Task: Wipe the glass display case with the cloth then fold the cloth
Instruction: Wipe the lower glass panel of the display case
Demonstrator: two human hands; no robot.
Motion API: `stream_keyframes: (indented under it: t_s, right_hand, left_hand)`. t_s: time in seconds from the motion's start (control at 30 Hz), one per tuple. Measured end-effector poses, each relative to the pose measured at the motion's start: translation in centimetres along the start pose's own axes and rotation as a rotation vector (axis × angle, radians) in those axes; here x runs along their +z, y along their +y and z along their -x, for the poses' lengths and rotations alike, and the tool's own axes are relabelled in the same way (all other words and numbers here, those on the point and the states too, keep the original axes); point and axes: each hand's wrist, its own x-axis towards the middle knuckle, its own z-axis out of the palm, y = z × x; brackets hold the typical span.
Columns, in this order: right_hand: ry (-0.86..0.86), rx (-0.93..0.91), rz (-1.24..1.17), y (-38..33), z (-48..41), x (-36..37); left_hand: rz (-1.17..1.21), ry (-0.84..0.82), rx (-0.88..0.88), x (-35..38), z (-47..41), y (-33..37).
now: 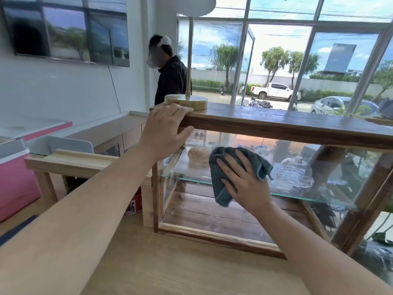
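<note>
A wood-framed glass display case (282,250) stands on a light wooden counter. My right hand (244,184) lies flat against its front pane, pressing a crumpled grey-blue cloth (219,167) onto the glass at mid height, left of centre. My left hand (165,128) grips the left end of the case's dark wooden top, fingers over the edge and thumb under it. Inside the case, a glass shelf carries a round bun (198,155) and a clear glass dome (294,173).
A lamp with a round brass base (186,101) stands on the case top just behind my left hand. A person in dark clothes (170,75) stands beyond the counter. A pink cooler (14,184) sits at the left, a small can (134,206) below the counter.
</note>
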Motion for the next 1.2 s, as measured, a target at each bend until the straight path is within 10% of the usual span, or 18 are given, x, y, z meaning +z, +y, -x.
stream_keyframes:
  t_s: [0.23, 0.4, 0.83, 1.1, 1.2]
  right_hand:
    - [-0.313, -0.044, 0.017, -4.2, 11.1, 3.0]
    - [-0.114, 0.187, 0.030, -1.0, 6.3, 0.6]
    - [0.132, 0.104, 0.047, -1.9, -5.2, -0.3]
    - [-0.361, -0.186, 0.070, -7.1, 6.8, 3.9]
    - [-0.306, -0.196, 0.093, -6.0, 6.2, 3.2]
  left_hand:
    - [0.023, 0.026, -0.073, 0.2, 0.0, 0.5]
    - [0.027, 0.024, -0.083, 0.4, 0.0, 0.6]
    - [0.058, -0.013, -0.096, 0.0, 0.0, 0.6]
    - [0.074, -0.029, -0.123, 0.0, -0.2, 0.5]
    - [0.063, -0.038, -0.117, -0.1, -0.2, 0.5]
